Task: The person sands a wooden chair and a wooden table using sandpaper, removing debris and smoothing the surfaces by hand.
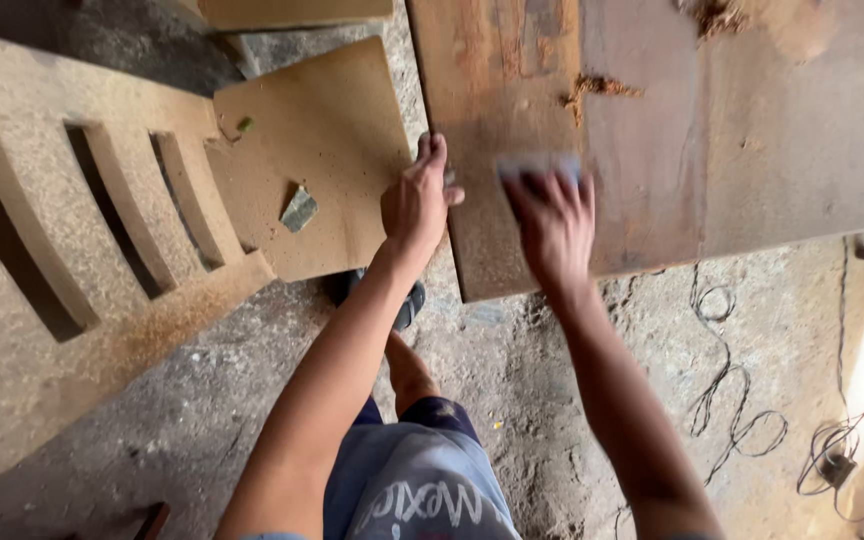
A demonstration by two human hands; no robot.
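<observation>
A large reddish-brown wooden panel [712, 120] lies flat at the upper right, dusted with sawdust. My left hand [417, 200] grips its left edge, fingers curled over the side. My right hand [555, 222] presses a small grey sanding piece [537, 165] flat on the panel's surface near the front left corner; the hand and the piece are blurred.
A pale square board [342, 130] with a small grey scrap [299, 208] on it lies left of the panel. A slatted wooden frame [42, 330] fills the far left. Thin wires [727, 400] trail over the dusty floor at right. My foot [407, 300] stands below the panel.
</observation>
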